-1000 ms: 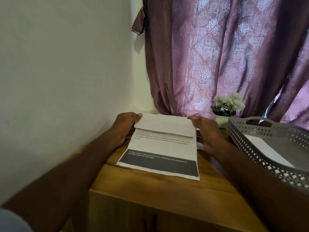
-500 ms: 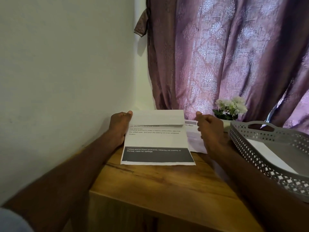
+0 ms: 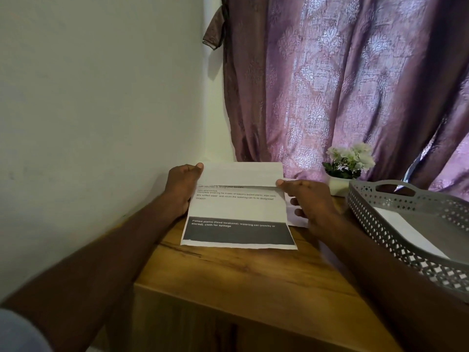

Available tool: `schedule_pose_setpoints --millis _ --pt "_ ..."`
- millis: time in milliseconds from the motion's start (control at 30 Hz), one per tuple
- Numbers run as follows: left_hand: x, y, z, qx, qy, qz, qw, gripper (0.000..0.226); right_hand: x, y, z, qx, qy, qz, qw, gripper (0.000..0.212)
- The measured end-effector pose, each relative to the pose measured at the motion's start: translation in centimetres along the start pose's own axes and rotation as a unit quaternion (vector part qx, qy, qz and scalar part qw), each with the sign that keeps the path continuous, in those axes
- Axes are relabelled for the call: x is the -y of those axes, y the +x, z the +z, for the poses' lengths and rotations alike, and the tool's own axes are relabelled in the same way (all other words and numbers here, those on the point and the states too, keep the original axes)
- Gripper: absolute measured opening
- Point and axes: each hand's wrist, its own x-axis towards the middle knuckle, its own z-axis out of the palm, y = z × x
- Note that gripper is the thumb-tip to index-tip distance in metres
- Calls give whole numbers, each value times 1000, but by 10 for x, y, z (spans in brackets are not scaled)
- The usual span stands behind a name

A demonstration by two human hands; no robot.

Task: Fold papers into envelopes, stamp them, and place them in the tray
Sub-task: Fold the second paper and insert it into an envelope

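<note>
The left hand (image 3: 181,189) pinches the printed paper (image 3: 238,214) at its folded top-left corner, thumb on top. The right hand (image 3: 308,201), now back on the sheet, pinches the fold's right edge. Right of those fingers sits the grey tray (image 3: 406,219); bare wooden table (image 3: 253,283) lies below.
</note>
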Motion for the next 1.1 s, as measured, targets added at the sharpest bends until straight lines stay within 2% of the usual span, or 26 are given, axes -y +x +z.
schedule_pose_setpoints --millis 100,200,300,433,533,633,767,900,1033,1100 --pt "0 2 -2 -3 -15 -3 1000 30 -2 5 -5 -16 17 -12 1000 36" --pt "-2 -3 0 21 -17 -3 1000 30 -1 6 -5 46 33 11 998 53" --pt "-2 -5 1 52 -21 1 998 24 -4 6 -2 86 49 23 995 42" --pt "-3 -5 1 67 -20 0 998 21 -6 4 -2 65 38 1 997 22" --pt "-5 -7 1 58 -31 -22 998 16 -5 4 -2 60 11 -22 998 21" --pt "-7 -8 1 46 -35 -19 998 26 -6 4 -2 68 1 -32 997 18" --pt "-9 -9 -1 23 -25 1 999 21 -5 2 -1 74 6 -26 997 17" --pt "-9 -5 -2 -16 -9 1 1000 28 -5 3 -2 64 22 -9 998 20" --pt "-12 -8 -1 23 -2 -16 1000 46 -6 4 -3 52 33 3 998 19" --pt "-10 -7 0 35 -2 -14 999 39 -6 4 -2 58 32 5 998 19"
